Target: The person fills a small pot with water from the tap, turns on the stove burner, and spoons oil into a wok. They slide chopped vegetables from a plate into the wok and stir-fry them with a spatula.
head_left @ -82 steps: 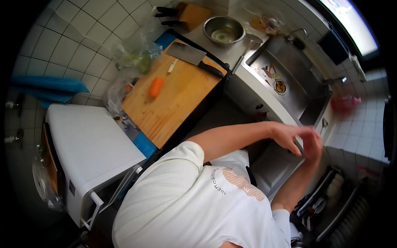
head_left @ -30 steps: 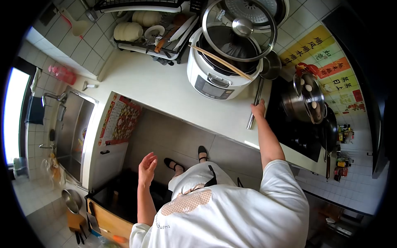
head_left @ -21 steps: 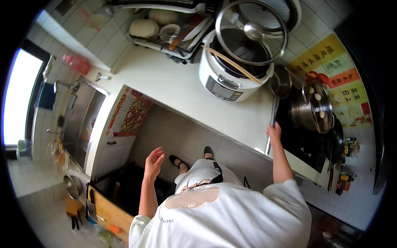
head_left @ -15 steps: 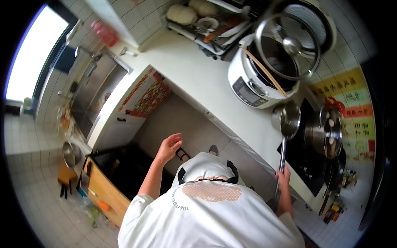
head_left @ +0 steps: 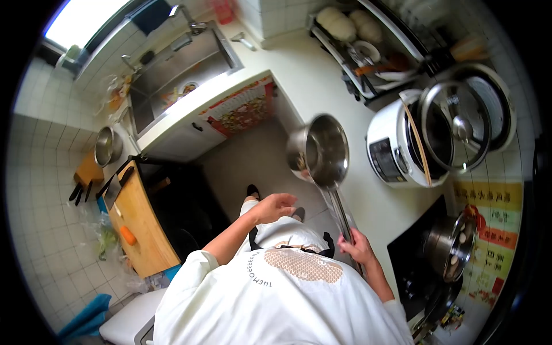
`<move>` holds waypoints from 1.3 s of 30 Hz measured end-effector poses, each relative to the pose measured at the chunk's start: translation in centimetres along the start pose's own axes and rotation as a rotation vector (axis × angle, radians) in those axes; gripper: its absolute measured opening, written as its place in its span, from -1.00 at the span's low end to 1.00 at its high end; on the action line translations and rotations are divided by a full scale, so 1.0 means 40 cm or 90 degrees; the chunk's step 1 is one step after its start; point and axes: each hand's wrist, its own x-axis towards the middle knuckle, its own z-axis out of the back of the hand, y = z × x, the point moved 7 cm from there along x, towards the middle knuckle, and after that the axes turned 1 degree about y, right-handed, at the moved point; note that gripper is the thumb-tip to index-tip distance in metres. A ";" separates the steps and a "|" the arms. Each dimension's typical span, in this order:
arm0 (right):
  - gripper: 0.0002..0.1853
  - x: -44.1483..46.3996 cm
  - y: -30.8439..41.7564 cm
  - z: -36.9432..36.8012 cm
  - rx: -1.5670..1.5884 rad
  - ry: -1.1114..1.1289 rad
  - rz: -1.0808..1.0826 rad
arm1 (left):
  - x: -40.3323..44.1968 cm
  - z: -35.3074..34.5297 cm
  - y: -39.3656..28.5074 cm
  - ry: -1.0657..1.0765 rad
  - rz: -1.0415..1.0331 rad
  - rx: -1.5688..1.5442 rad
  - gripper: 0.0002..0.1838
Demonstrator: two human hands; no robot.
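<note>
The right hand (head_left: 357,248) had its fingers wrapped around the handle (head_left: 340,215) of a saucepan (head_left: 322,149), held up at the front edge of the counter (head_left: 368,215). The left hand (head_left: 275,208) hung before the shirt (head_left: 241,305), fingers loosely together.

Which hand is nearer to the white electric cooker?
Right. The right hand, gripping the saucepan by its handle, is toward the body from the cooker; the left hand, apparently empty, is farther off, to the left.
</note>
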 end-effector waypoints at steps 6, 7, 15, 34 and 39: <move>-0.69 0.438 0.322 -0.252 -0.197 0.088 0.044 | -0.024 0.261 -0.061 -0.222 -0.216 -0.297 -0.50; -0.66 0.493 0.381 -0.317 -0.245 0.079 0.055 | -0.026 0.307 -0.083 -0.234 -0.224 -0.300 -0.50; -0.60 0.849 0.584 -0.779 -0.307 0.157 0.186 | -0.161 0.830 -0.009 -0.579 -0.262 -0.652 -0.79; -0.66 1.706 0.822 -0.967 -0.282 0.375 0.147 | -0.360 1.246 0.062 -0.580 -0.106 -0.717 -0.68; -0.61 1.929 0.949 -1.251 -0.378 0.359 0.542 | -0.360 1.292 0.040 -0.641 -0.101 -0.779 -0.67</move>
